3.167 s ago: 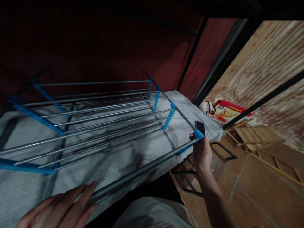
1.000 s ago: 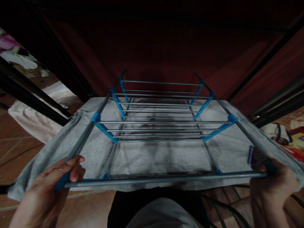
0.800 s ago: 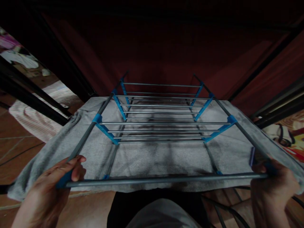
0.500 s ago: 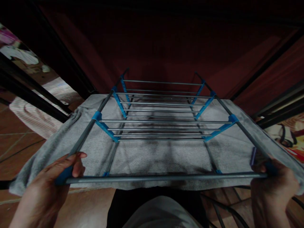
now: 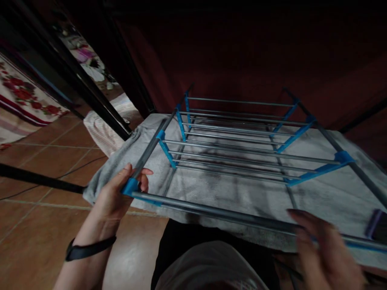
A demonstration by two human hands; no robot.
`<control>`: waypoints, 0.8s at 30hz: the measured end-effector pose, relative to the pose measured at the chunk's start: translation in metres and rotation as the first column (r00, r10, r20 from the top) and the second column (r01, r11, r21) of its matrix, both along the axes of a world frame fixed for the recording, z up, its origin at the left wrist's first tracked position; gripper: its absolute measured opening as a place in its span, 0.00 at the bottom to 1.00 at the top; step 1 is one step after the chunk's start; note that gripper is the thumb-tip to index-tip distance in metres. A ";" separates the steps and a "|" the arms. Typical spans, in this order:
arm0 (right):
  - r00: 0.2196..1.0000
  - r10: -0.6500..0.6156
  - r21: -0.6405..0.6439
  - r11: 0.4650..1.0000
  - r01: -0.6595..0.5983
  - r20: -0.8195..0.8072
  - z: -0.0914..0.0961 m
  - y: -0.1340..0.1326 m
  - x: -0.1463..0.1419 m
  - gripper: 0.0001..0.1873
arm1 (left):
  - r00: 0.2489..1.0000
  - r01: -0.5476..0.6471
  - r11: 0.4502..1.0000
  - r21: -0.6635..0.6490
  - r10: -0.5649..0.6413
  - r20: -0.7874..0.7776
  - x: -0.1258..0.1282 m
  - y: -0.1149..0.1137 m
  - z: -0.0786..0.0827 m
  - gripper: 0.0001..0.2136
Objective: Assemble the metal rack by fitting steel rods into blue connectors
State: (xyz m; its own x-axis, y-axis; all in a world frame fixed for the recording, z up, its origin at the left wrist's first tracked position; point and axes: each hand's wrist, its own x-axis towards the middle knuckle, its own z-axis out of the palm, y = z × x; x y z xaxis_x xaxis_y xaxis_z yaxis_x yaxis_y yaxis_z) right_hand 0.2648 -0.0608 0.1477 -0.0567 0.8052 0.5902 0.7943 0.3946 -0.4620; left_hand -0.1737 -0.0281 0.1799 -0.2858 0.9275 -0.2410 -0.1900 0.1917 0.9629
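A rack of grey metal rods with blue plastic joints (image 5: 344,157) lies on a grey fleece cover (image 5: 211,193). My left hand (image 5: 121,189), with a black band on its wrist, is closed round the near left corner of the rack, at the blue corner joint (image 5: 130,187). At the near long rod (image 5: 217,211), toward its right end, is my right hand (image 5: 323,245), blurred, with its fingers stretched out and apart. Whether those fingers touch the rod I cannot tell. A dark object with a purple edge (image 5: 376,225) sits at the right edge, partly cut off.
A dark red panel (image 5: 226,60) rises behind the covered surface. Black metal bars (image 5: 99,104) stand to the left, near a striped cloth (image 5: 102,129) and a floral cloth (image 5: 24,92). Brown floor tiles (image 5: 45,209) and a thin cable (image 5: 81,165) show at lower left.
My right hand has come off the near right corner and moved left along the near rod. My left hand keeps its corner. The view has turned left, and the rack appears tilted.
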 end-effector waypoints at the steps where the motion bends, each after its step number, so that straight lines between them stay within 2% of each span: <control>1: 0.972 0.200 0.016 0.979 -0.204 0.121 -0.003 0.006 -0.020 0.15 | 1.000 0.006 1.000 -0.006 -0.006 0.003 -0.001 0.000 0.000 0.23; 2: 0.929 0.289 0.030 0.952 -0.304 0.230 -0.004 0.011 -0.039 0.17 | 1.000 0.016 1.000 -0.021 -0.016 -0.002 -0.002 0.001 0.000 0.24; 4: 0.864 0.339 0.058 0.921 -0.386 0.372 -0.003 0.019 -0.070 0.17 | 0.998 0.032 0.997 -0.066 -0.035 -0.054 -0.002 0.003 0.000 0.25; 7: 0.796 0.343 0.013 0.915 -0.403 0.498 0.004 0.024 -0.092 0.17 | 0.982 0.051 0.992 -0.117 -0.071 -0.177 0.000 0.006 0.000 0.27; 10: 0.740 0.386 -0.082 0.907 -0.413 0.551 0.008 0.027 -0.094 0.14 | 0.972 0.047 0.993 -0.108 -0.070 -0.223 0.002 0.007 0.000 0.25; 17: 0.719 0.479 -0.211 0.875 -0.436 0.504 0.008 0.032 -0.091 0.10 | 0.976 0.031 0.997 -0.073 -0.046 -0.213 0.007 0.006 0.001 0.22; 24: 0.720 0.452 -0.174 0.886 -0.429 0.527 0.006 0.033 -0.090 0.10 | 0.962 -0.031 0.998 -0.054 0.015 -0.272 0.008 0.006 -0.002 0.22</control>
State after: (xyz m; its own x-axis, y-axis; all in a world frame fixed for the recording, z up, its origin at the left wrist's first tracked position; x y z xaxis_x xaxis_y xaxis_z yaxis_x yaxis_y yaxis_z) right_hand 0.1748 -0.0277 0.1542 -0.7086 0.6283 0.3212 0.6543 0.7554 -0.0343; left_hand -0.1661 -0.0219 0.1783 -0.3693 0.9067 -0.2038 0.0721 0.2466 0.9664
